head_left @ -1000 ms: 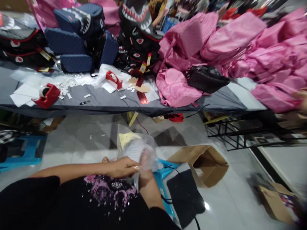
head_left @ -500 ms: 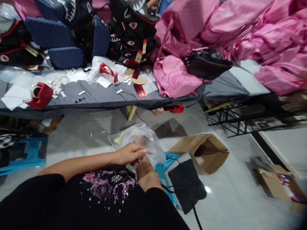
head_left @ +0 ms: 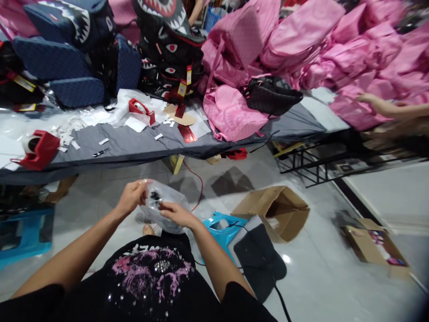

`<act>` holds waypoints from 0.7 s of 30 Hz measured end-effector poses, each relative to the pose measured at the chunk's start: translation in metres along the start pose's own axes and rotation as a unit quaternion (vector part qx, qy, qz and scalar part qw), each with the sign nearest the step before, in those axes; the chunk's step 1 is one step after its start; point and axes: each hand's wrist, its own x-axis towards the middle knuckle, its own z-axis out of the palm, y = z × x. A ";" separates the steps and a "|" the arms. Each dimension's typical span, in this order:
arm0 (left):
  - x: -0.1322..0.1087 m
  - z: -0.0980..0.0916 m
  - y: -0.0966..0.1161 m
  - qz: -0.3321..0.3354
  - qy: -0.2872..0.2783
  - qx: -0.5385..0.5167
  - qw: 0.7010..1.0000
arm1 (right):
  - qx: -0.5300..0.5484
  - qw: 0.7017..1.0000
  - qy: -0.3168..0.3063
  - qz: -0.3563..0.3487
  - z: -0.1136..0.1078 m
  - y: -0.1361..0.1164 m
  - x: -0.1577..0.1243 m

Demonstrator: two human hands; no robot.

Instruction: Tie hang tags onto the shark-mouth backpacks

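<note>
Clear plastic bag [head_left: 167,210] is held in the air above the person's lap, in front of the near edge of the desk [head_left: 134,145], resting on nothing. A small dark item [head_left: 154,195] shows through the film; what it is cannot be told. Left hand [head_left: 132,197] pinches the bag's upper left edge, fingers closed on it. Right hand [head_left: 176,213] grips the right side, fingers likewise closed on the film.

Risks noted:
- The film looks thin and slack. If the hands pull apart unevenly, it may tear or slip from one pinch.
- The dark item has no support but the bag. A slip would likely send it to the tiled floor [head_left: 318,277], where a red cord [head_left: 197,179] and paper scraps would make it hard to find.
- Blue stool [head_left: 221,226] and black pouch [head_left: 259,261] with its trailing cable lie just beside the person's right. The cable could snag.
- Red tape dispenser [head_left: 36,150] stands near the desk's near left edge and could be knocked off.
- A co-worker's hand [head_left: 368,97] reaches over pink backpacks [head_left: 231,112] at the far right, well apart from the bag.
</note>
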 end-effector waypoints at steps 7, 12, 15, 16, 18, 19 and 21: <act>0.006 -0.034 0.020 -0.002 0.103 0.003 0.995 | -0.061 0.972 0.222 0.043 -0.091 0.003 0.042; 0.026 -0.050 0.034 -0.016 0.243 0.012 0.970 | -0.155 0.944 0.289 0.047 -0.175 0.024 0.131; 0.041 -0.048 0.028 -0.062 0.283 0.022 0.957 | -0.206 0.923 0.320 0.059 -0.233 0.025 0.194; 0.046 -0.045 0.025 -0.077 0.299 0.013 0.951 | -0.216 0.917 0.329 0.061 -0.252 0.024 0.216; 0.054 -0.038 0.021 -0.100 0.336 -0.002 0.937 | -0.248 0.904 0.342 0.070 -0.284 0.025 0.257; 0.057 -0.034 0.021 -0.109 0.352 -0.005 0.930 | -0.273 0.894 0.346 0.081 -0.296 0.027 0.276; 0.063 -0.024 0.024 -0.122 0.379 0.001 0.917 | -0.337 0.872 0.338 0.106 -0.309 0.036 0.307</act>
